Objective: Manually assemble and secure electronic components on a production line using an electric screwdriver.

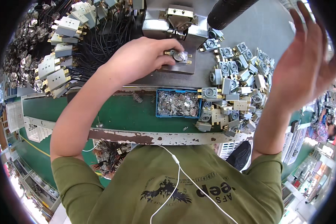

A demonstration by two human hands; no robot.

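My left hand [145,56] reaches in from the left, with thumb and forefinger closed around a small grey switch block [181,56]. The block has brass terminals at its sides and a shiny round metal piece on top. It rests on a flat metal plate [184,70] in front of a metal press fixture [181,18]. My right hand [302,63] is raised at the far right with fingers stretched out and nothing in it. Below it and to its left lies a pile of similar grey switch blocks [231,68].
A blue tray [156,108] of small metal pieces sits on the green bench top [112,114] near its front edge. Grey blocks with black wires [56,80] and round metal caps [30,30] crowd the left. A thick black cylinder [229,14] juts in beside the press.
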